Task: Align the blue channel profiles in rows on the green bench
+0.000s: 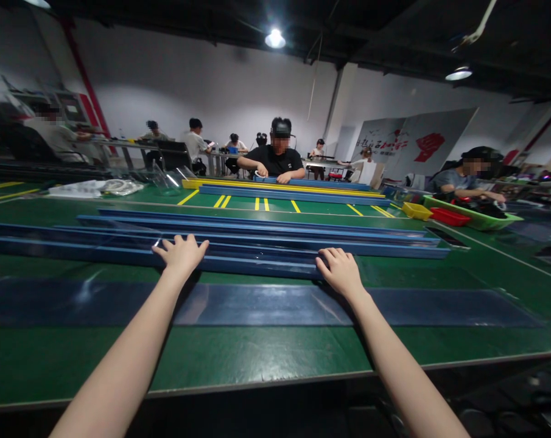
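Observation:
My left hand [182, 258] rests with spread fingers over the nearest of several long blue channel strips [261, 263]. Its fingertips are beside a small shiny spot on thin clear film. Farther right, my right hand [341, 271] lies palm down at the right end of that same strip, its thumb apart from the fingers. Neither hand is wrapped round anything that I can see. Between my forearms and beyond them, a flat, glossy, see-through bluish strip [266, 306] lies across the table. More blue channels [275, 226] lie parallel just past my hands.
The green table [257, 359] has yellow tape marks. Across it a person [279, 155] handles yellow and blue strips [293, 188]. A phone [447, 238], a red tray [449, 216], a yellow tray [416, 210] and a green basket [489, 219] stand right; plastic bags [78, 188] lie left.

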`<act>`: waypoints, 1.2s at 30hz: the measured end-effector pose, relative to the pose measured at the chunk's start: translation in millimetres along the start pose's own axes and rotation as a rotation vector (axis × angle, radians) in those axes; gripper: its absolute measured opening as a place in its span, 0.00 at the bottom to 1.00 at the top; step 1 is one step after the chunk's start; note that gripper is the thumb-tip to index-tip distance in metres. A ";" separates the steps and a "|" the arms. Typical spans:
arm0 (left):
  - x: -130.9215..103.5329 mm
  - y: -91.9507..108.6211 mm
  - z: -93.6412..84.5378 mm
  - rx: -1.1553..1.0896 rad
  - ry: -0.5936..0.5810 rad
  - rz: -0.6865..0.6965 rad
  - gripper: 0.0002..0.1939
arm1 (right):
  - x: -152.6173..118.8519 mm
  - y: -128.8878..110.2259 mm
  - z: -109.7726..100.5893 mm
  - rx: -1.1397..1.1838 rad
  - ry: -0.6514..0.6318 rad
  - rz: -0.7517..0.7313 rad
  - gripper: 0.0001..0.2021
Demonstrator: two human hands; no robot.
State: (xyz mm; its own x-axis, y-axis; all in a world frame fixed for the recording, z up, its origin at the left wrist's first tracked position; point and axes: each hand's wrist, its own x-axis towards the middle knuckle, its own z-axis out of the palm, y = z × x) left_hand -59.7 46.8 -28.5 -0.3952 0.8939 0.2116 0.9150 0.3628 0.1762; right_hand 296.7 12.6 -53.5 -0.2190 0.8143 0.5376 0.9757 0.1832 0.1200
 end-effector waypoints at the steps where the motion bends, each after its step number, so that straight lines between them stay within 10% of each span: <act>1: 3.9 -6.1 -0.2 -0.008 0.001 -0.016 0.30 | 0.1 0.0 0.1 0.001 0.001 0.001 0.16; 13: 14.8 -46.1 -12.9 -0.061 0.137 -0.045 0.22 | -0.8 -1.7 -0.5 -0.004 -0.003 -0.003 0.17; 19: 2.7 -13.3 -18.1 -0.069 0.138 0.212 0.20 | -0.9 -6.4 0.8 -0.018 -0.006 -0.032 0.20; 26: -43.5 49.5 -1.9 -0.138 0.146 0.823 0.19 | -0.6 -16.7 4.5 -0.028 -0.027 -0.113 0.24; 36: -54.6 56.5 8.9 -0.127 0.009 0.882 0.21 | -0.5 -14.2 0.8 0.038 0.028 -0.073 0.22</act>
State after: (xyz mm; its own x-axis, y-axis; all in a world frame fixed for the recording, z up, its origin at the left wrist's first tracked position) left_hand 14.3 20.8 -38.7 0.4480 0.8316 0.3283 0.8708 -0.4891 0.0506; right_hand 283.0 10.1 -56.1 -0.2891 0.7825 0.5515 0.9563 0.2629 0.1283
